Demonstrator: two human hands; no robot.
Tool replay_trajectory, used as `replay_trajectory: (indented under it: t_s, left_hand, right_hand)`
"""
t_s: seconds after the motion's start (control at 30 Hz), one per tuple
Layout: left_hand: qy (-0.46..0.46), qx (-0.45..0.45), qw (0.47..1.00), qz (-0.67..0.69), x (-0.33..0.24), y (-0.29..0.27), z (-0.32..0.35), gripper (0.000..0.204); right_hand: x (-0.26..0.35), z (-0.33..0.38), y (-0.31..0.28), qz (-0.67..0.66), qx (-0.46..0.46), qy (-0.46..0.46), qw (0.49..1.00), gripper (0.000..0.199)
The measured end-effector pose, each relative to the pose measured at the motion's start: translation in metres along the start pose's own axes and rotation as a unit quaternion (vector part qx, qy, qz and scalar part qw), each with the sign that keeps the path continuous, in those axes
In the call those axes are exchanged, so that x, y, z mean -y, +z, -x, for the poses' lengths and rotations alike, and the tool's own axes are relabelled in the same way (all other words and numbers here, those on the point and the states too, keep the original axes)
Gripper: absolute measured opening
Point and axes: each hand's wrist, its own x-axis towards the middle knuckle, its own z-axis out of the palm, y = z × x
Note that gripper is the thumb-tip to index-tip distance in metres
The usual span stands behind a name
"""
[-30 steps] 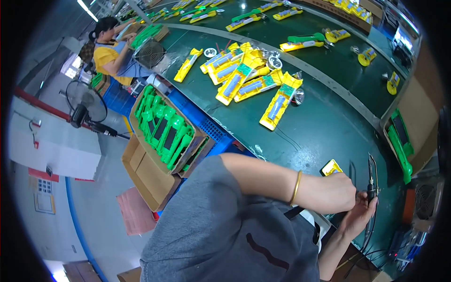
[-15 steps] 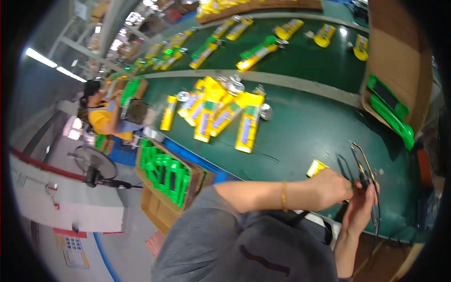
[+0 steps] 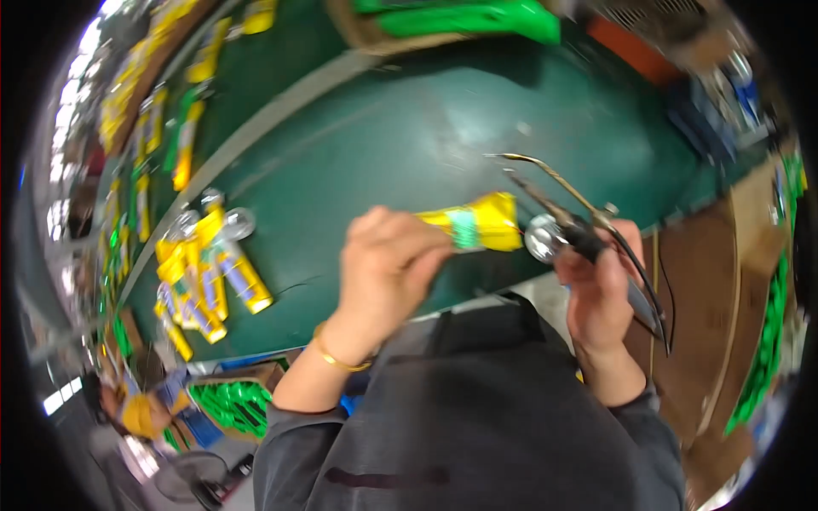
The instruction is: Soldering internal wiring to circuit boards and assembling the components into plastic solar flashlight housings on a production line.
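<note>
The person is wearing a dark grey long-sleeved top, with a darker horizontal seam or stripe showing low across it. The sleeve on the left arm is sitting pushed up, leaving the forearm bare, and a thin gold bangle (image 3: 334, 358) is circling the wrist below the left hand (image 3: 388, 260). The other sleeve is reaching to the wrist of the right hand (image 3: 601, 289).

Single head view, steeply downward, close over green table (image 3: 400, 145).

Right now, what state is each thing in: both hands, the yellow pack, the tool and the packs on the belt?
Left hand: closed on yellow pack.
Yellow pack: held in the air, lying level, its end at the tool.
Right hand: gripping tool.
Tool: held upright, wire tips pointing up.
Packs on belt: lying flat in a loose heap.
Green belt: motion cannot be told.
</note>
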Motion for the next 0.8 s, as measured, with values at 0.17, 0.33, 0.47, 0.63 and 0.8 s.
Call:
replay_trajectory:
  t_s: [0.17, 0.33, 0.47, 0.63, 0.8]
  left_hand:
    - [-0.035, 0.047, 0.998, 0.004, -0.013, 0.008, -0.011, 0.011]
    - [-0.091, 0.061, 0.994, 0.013, -0.017, 0.008, -0.011, 0.008]
    - [-0.056, 0.070, 0.996, -0.007, -0.023, 0.008, -0.008, 0.009]
    - [0.002, 0.077, 0.989, -0.122, -0.038, 0.011, -0.014, 0.008]
    - [-0.042, 0.103, 0.988, -0.106, -0.036, 0.012, -0.019, 0.006]
  right_hand:
    - [0.004, 0.027, -0.021, 0.081, -0.028, 0.034, 0.996, 0.033]
    - [0.004, 0.033, -0.032, 0.147, 0.003, 0.068, 0.987, 0.027]
    - [0.006, 0.029, -0.033, 0.141, 0.004, 0.074, 0.987, 0.025]
    - [0.003, 0.025, -0.036, 0.170, 0.019, 0.065, 0.983, 0.022]
    - [0.008, 0.022, -0.042, 0.191, 0.026, 0.073, 0.978, 0.021]
